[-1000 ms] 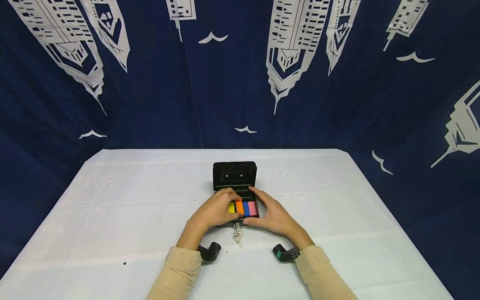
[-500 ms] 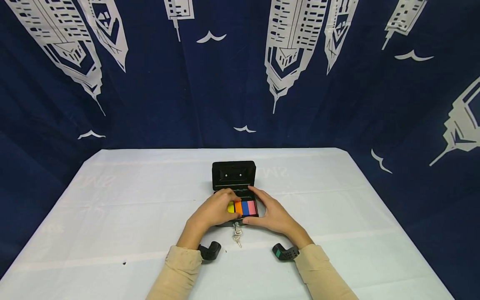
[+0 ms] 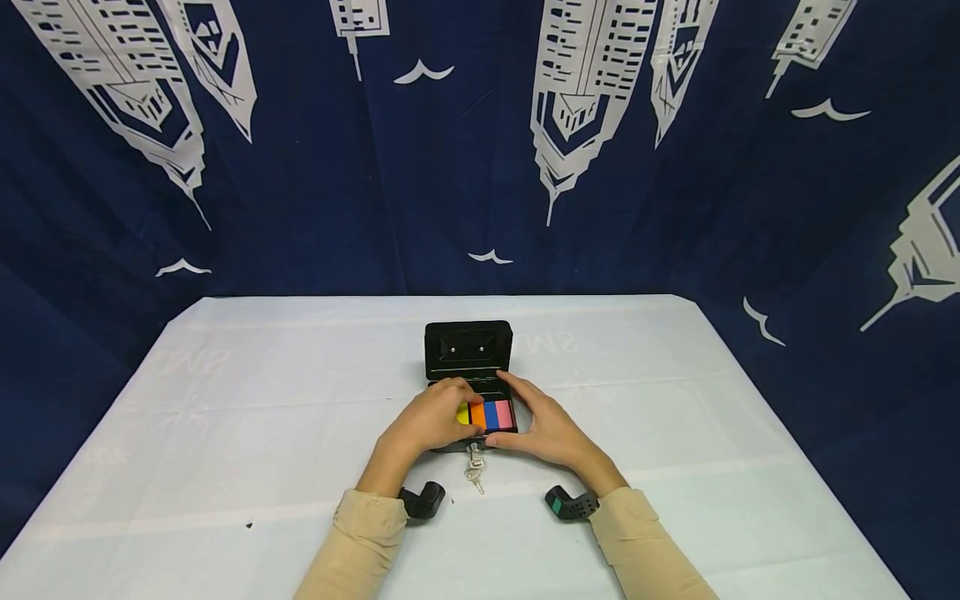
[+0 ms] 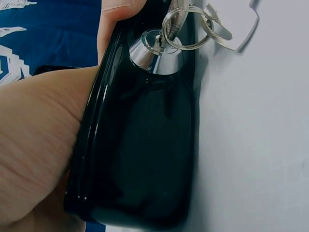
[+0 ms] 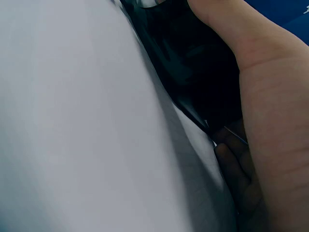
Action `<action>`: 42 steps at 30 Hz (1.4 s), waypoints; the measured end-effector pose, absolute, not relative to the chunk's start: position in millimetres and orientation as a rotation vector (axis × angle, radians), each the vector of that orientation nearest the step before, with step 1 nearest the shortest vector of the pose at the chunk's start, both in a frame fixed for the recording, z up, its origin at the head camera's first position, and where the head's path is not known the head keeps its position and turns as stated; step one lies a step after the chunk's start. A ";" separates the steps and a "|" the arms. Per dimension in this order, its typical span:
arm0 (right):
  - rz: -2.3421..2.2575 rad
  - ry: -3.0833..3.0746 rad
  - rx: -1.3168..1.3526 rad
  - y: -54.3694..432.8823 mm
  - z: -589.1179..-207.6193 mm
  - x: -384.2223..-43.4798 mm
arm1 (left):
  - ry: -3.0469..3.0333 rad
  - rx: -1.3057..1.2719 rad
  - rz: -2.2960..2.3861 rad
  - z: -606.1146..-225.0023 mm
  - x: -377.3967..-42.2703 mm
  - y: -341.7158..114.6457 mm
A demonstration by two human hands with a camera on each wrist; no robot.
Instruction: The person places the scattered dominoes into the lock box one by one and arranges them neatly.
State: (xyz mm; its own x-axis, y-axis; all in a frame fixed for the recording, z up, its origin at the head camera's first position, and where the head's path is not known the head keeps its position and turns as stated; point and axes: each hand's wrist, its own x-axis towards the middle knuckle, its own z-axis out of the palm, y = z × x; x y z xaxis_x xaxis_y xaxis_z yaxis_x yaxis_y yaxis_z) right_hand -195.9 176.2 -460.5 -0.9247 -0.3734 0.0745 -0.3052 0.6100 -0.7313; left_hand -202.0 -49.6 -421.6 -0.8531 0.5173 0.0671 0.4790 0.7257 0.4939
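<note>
A small black cash box point(image 3: 468, 346) stands with its lid raised in the head view. Inside lies a row of coloured blocks: a yellow block point(image 3: 462, 413), an orange block point(image 3: 477, 415), a blue block point(image 3: 491, 414) and a pink block point(image 3: 505, 414). My left hand point(image 3: 429, 417) reaches over the box's left side, pinching the orange block between thumb and fingers at its front and far ends. With my right hand point(image 3: 551, 432) I grip the box's right side, thumb at the front, fingertips near the hinge. Keys point(image 3: 474, 475) hang from the front lock point(image 4: 157, 53).
The box rests on a white-covered table point(image 3: 225, 450). Behind it hangs a dark blue curtain point(image 3: 322, 192) with white building prints. Black wrist cameras sit at both wrists, including the left camera point(image 3: 424, 501). A dark speck point(image 3: 249, 526) lies on the cloth at left.
</note>
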 end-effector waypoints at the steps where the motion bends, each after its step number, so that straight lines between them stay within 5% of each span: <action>1: -1.223 2.742 -0.582 176.3 -460.7 -196.0 | 2.848 0.827 0.786 -421.7 -202.1 -49.6; 42: -1.249 2.742 -0.653 180.5 -468.5 -193.6 | 2.773 0.884 0.881 -428.0 -202.2 -51.8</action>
State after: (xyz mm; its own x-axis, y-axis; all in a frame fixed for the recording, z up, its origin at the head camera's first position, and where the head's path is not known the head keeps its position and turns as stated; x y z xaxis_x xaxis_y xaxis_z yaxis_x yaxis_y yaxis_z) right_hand -193.6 180.5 -468.5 -0.9087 -0.4001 0.1190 -0.3523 0.5823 -0.7327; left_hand -202.2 -51.8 -428.0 -0.8262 0.5581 0.0766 0.5000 0.6638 0.5562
